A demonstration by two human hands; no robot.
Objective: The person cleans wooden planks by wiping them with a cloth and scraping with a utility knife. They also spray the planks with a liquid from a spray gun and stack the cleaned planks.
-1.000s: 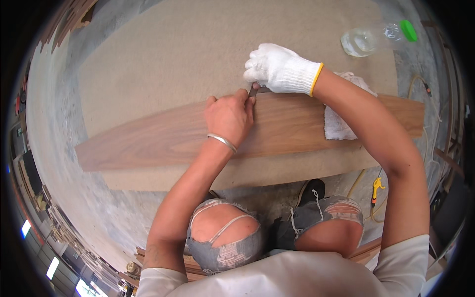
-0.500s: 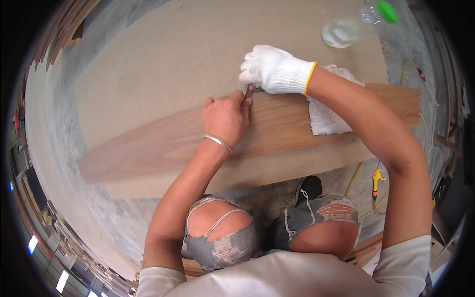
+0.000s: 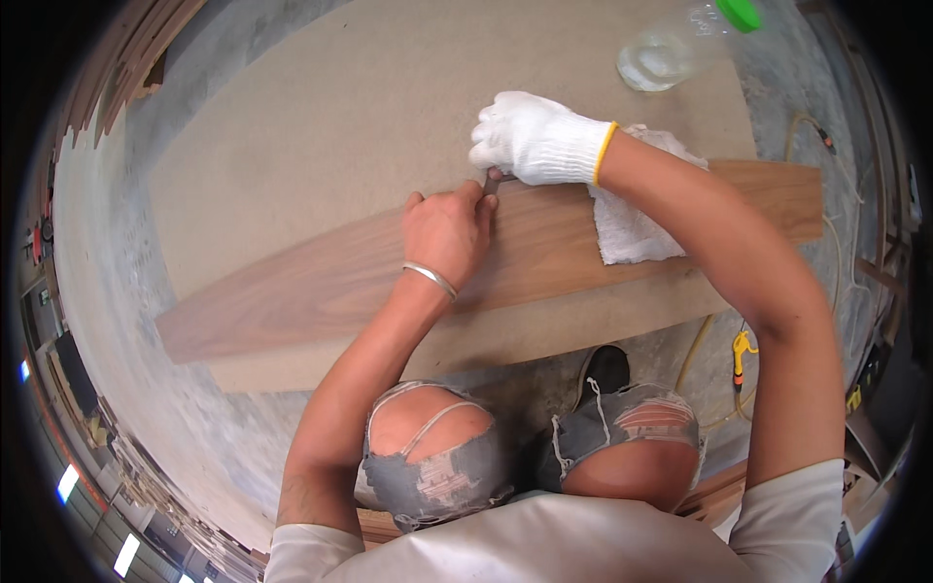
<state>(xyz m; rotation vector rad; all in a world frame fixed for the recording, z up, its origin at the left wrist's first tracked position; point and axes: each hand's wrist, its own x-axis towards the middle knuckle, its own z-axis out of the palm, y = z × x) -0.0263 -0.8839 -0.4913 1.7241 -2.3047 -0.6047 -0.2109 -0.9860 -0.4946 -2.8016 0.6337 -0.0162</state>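
A long brown wooden plank (image 3: 554,238) with a tapered left end lies across a larger tan board (image 3: 321,126). My bare left hand (image 3: 447,230), with a silver bangle at the wrist, rests on the plank near its far edge. Its thumb and forefinger close on a small dark flat strip (image 3: 492,183), whose exact kind I cannot make out. My right hand (image 3: 525,136), in a white knit glove with a yellow cuff, is curled into a fist just beyond that strip. The strip's far end meets the glove, and whatever the right fingers hold is hidden.
A folded white cloth (image 3: 637,228) lies on the plank under my right forearm. Beyond it, a clear bottle (image 3: 671,56) with a green cap holds some liquid. A yellow air nozzle (image 3: 742,350) and hose are on the floor near my right elbow. Wood strips (image 3: 131,58) lie at the far left.
Both hands keep nearly the same place and grip. The bottle and cloth appear slightly further left in the picture, with a small shift of the whole view.
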